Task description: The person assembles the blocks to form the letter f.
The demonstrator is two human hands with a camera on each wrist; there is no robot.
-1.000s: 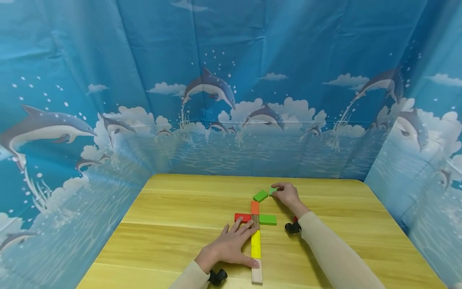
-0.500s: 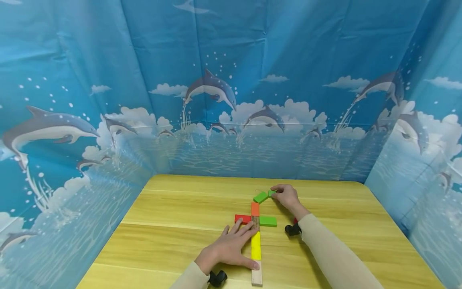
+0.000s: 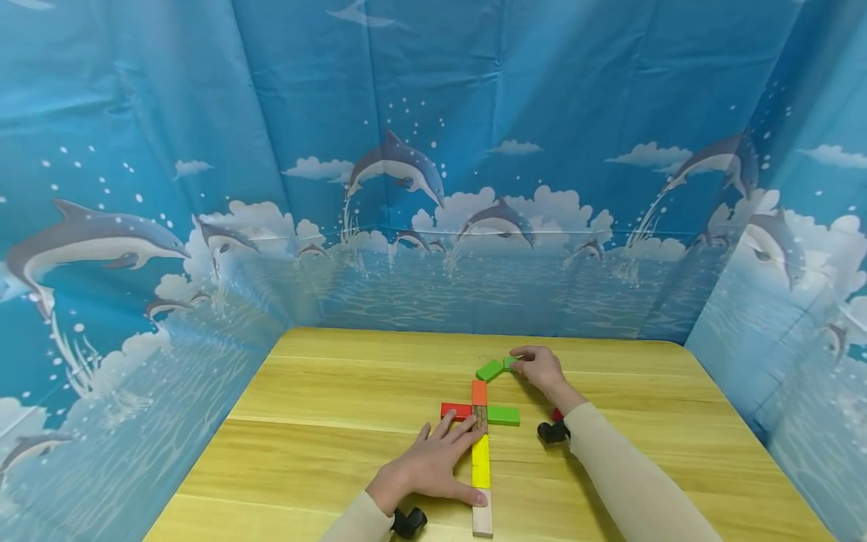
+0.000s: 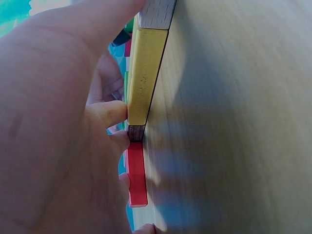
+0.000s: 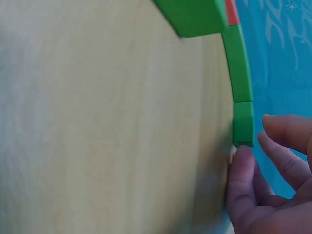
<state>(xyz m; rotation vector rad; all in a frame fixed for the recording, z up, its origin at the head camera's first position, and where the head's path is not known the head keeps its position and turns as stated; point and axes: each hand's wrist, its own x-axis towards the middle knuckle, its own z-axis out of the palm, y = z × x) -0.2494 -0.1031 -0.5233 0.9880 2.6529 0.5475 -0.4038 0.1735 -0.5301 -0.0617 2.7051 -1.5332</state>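
A row of flat toy blocks lies on the table: plain wood point(image 3: 482, 519), yellow point(image 3: 480, 463), dark brown point(image 3: 480, 418) and orange point(image 3: 479, 392). A red block point(image 3: 452, 410) and a green block point(image 3: 503, 415) flank the brown one. My left hand point(image 3: 433, 463) lies spread over the row, thumb on the plain block, other fingertips at the yellow, brown and red blocks. Past the orange block, a tilted green block point(image 3: 489, 370) meets a small green block point(image 5: 243, 123). My right hand point(image 3: 539, 367) touches that block's end with one fingertip; its upper fingers stand slightly off it.
The wooden table point(image 3: 325, 391) ends at a blue curtain point(image 3: 406, 293) printed with dolphins. A red object point(image 3: 557, 415), mostly hidden, shows beside the right wrist. Black wrist pieces point(image 3: 409, 522) sit at both cuffs.
The small green block has settled slightly nearer, against the tilted green block, as the right hand lowered a little. My left hand has stayed on the row.
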